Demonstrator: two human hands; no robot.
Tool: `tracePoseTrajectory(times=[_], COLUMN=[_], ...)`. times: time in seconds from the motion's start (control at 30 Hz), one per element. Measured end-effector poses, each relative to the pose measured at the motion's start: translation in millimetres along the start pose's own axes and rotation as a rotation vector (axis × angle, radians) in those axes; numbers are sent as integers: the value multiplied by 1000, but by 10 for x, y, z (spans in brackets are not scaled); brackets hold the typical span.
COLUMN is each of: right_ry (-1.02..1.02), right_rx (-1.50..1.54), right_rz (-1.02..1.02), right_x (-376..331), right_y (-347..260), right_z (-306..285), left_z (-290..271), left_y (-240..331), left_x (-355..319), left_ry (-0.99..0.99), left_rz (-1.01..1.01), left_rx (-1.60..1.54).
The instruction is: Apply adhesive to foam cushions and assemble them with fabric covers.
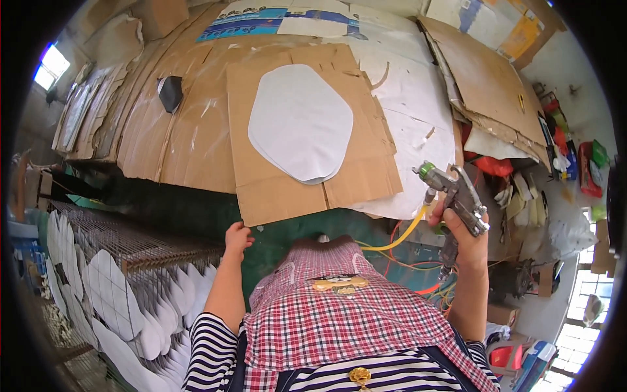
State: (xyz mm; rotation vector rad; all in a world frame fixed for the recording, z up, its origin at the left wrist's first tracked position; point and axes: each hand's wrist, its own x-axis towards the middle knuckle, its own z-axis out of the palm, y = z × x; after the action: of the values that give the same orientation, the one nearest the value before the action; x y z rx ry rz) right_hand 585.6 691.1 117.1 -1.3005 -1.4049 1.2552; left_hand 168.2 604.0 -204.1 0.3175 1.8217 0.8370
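My right hand (465,238) is wrapped around a metal spray gun (457,196) with a green-ringed nozzle, held at the table's right front edge. A yellow hose (408,232) runs to it. Pale sheet pieces with rounded corners, stacked slightly out of line (300,124), lie flat on a brown cardboard sheet (366,176). The sheet overhangs the table's near edge. Just below its near left corner is my left hand (239,240), fingers loosely bent and apart, with nothing visible in them. Whether a fingertip touches the corner I cannot tell.
Cardboard covers the table (150,144); a small black-and-grey piece (170,93) lies there. At lower left a wire rack (157,245) carries many pale cut pieces (114,291). Stacked cardboard (486,72) stands at right. Orange and yellow hoses (431,287) hang beside my right forearm.
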Motion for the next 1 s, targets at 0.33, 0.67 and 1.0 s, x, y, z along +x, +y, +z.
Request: tracePoseTrajectory(times=[0.33,0.67,1.0], right_ry=[-216,-145,-232], right_rx=[82,23,0], right_rz=[148,-19,56], right_x=[-322,-346,-408], right_y=[90,76,99], right_z=[-93,-82,-250], left_z=[-641,-568,-414], left_y=[-963,-889,-739], left_x=[-220,-376,-307], left_ry=[233,224,243], left_rz=[-352,-335,-269], left_rx=[-104,-200,-208])
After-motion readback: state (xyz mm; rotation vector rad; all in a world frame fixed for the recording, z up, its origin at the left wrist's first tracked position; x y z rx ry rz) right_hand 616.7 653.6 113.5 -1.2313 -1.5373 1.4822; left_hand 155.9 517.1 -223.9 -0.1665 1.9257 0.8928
